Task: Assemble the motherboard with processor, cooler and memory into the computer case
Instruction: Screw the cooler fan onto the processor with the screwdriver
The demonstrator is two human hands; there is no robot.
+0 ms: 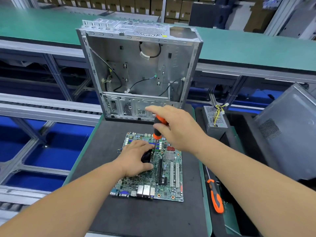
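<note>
Two hands are working over the motherboard (pixel 168 177), which is lying flat on the black mat (pixel 106 154) on the tabletop. Left hand (pixel 136 159) is curling round the black cooler (pixel 146 156). Right hand (pixel 172 127) is gripping an orange screwdriver (pixel 158 129), tip down at the cooler. Open computer case (pixel 138 71) is standing upright just behind.

Motherboard (pixel 168 170) at centre, on mat (pixel 106 168) | open computer case (pixel 138 69) upright at 12 o'clock, behind it | power supply (pixel 214 122) at 2 o'clock | spare screwdriver (pixel 215 196) at 4 o'clock, beside mat | side panel (pixel 289 132) at 3 o'clock.
</note>
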